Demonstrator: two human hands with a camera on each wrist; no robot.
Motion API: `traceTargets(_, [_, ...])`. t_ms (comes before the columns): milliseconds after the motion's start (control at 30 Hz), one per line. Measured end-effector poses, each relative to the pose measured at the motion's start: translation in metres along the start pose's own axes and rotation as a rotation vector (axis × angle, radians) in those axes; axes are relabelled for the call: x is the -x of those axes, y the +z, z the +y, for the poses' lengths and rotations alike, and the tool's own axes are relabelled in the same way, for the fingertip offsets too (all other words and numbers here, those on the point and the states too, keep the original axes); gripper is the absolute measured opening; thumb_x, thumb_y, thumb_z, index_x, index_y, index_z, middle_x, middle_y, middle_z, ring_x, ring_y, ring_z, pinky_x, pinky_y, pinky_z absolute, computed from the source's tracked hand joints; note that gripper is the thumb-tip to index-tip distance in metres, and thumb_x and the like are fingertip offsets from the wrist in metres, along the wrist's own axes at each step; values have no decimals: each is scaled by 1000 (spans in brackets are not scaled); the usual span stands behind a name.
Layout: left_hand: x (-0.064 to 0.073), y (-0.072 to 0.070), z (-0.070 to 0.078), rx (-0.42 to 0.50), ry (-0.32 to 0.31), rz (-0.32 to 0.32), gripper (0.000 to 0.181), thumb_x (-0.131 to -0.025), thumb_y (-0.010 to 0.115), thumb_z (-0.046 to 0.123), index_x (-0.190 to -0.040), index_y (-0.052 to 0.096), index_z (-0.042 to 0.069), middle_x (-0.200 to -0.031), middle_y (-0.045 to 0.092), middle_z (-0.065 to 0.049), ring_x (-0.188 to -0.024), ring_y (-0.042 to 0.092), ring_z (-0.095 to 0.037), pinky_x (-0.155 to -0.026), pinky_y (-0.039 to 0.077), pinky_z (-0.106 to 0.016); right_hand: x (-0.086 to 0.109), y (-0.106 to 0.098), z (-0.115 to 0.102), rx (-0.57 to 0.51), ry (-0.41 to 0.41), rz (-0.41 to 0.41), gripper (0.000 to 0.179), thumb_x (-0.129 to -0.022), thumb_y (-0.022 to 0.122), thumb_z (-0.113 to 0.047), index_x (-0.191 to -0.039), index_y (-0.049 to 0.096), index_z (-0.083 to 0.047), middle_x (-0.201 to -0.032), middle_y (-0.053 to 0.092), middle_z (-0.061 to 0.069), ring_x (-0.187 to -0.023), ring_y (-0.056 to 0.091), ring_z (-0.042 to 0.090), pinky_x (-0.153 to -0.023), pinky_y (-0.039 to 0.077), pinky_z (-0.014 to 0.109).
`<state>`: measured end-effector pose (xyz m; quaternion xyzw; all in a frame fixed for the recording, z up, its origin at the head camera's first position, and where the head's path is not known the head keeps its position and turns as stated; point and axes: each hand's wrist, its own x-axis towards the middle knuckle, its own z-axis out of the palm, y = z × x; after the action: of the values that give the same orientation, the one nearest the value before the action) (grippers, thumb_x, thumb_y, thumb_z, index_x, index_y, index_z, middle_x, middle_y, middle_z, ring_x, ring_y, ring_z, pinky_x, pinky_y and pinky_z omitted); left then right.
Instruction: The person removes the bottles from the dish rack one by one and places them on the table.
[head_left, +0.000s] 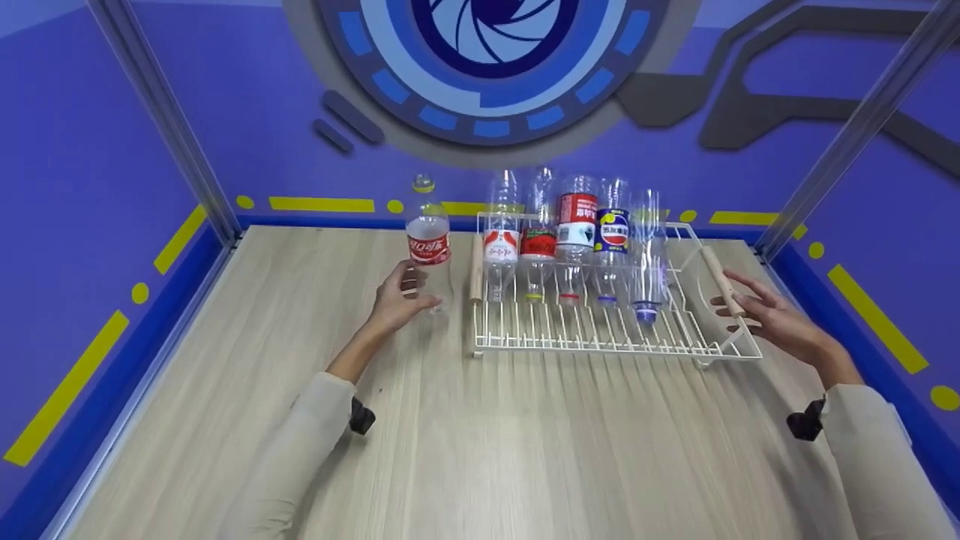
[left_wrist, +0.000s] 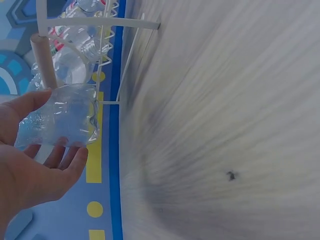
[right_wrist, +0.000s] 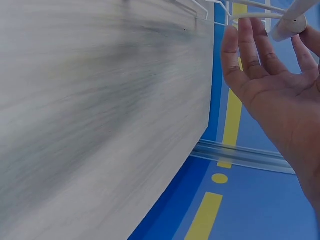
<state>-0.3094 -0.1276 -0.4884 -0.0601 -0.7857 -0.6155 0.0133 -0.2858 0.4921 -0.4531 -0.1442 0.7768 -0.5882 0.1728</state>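
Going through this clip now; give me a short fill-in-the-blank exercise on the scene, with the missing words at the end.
1. The left hand holds a bottle whose cap is coloured ____.
2. That bottle's label is mostly ____.
3. The white wire rack carries exactly ____ bottles.
4. The right hand is at the rack's wooden ____.

Missing words: yellow; red; five; handle.

Free passage over the near tabletop (head_left: 525,442), with the wire rack (head_left: 585,349) and its upside-down bottles (head_left: 577,210) as obstacles beyond.
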Motion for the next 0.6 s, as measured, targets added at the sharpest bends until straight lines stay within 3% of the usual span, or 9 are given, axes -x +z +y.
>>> traceTargets(333, [-28, 12, -11, -43, -24, 25, 66, -84, 79, 3, -142, 46, 3, -141, 54, -27, -135, 51, -41, -115, 44, -50, 0, -1, -2, 38, 5, -12, 57, -113, 30, -20, -166, 8, -22, -129, 66, -16, -117, 64, -2, -93, 55, 20])
traceTargets(600, [-41, 24, -24, -91, -49, 61, 68, -82, 78, 0, -143, 46, 3, -141, 55, -25, -134, 53, -41, -112, 46, -50, 1, 0, 0, -29, -12, -49, 56, -114, 26, -18, -166, 5, -23, -130, 67, -14, -120, 62, -2, -93, 56, 22])
